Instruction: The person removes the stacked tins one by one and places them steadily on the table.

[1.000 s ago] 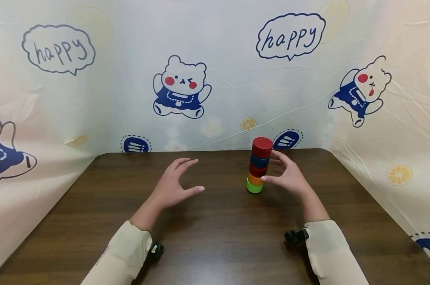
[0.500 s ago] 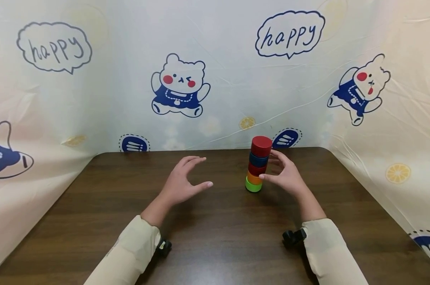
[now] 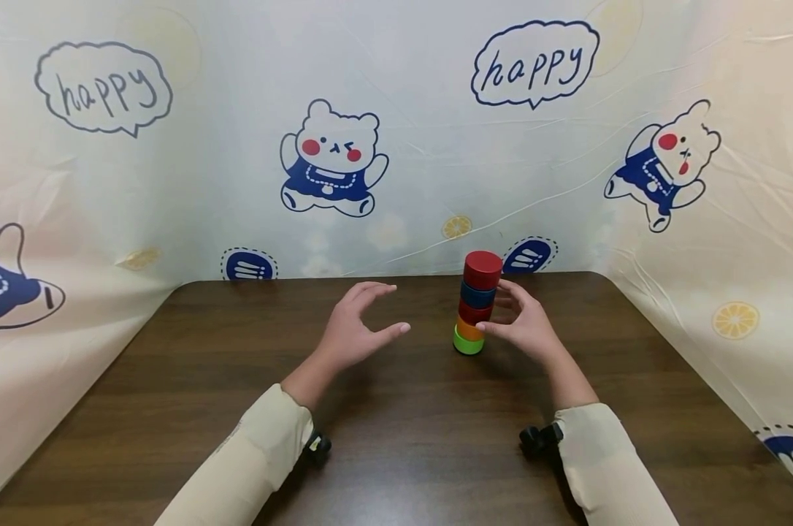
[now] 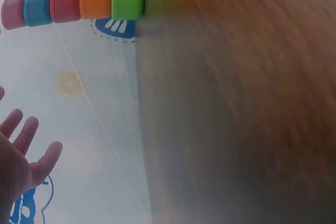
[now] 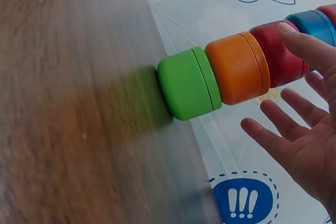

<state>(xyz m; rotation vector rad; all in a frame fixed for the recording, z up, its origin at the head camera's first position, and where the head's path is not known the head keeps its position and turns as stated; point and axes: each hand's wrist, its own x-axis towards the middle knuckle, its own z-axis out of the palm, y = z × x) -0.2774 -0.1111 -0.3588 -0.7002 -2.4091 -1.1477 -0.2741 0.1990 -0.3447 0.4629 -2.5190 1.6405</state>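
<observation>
A tower of small round lidded tins stands upright on the wooden table. From the bottom it runs green (image 3: pixel 469 343), orange (image 3: pixel 469 328), red (image 3: pixel 474 313), blue (image 3: pixel 478 296), with a red tin (image 3: pixel 483 271) on top. My right hand (image 3: pixel 526 325) is at the tower's right side, fingers spread behind it and thumb in front. In the right wrist view the thumb overlaps the lower red tin (image 5: pixel 275 51), while the other fingers show a gap from the tins. My left hand (image 3: pixel 353 330) hovers left of the tower, apart from it, thumb and fingers spread, holding nothing.
The brown wooden table (image 3: pixel 396 467) ends at a back edge just behind the tower. A pale curtain (image 3: pixel 423 146) printed with bears and "happy" bubbles hangs behind and at both sides. Black straps with small cameras (image 3: pixel 541 438) sit at the wrists.
My left hand has moved right and slightly forward, closer to the tower, staying spread. The right hand and the tins have hardly moved.
</observation>
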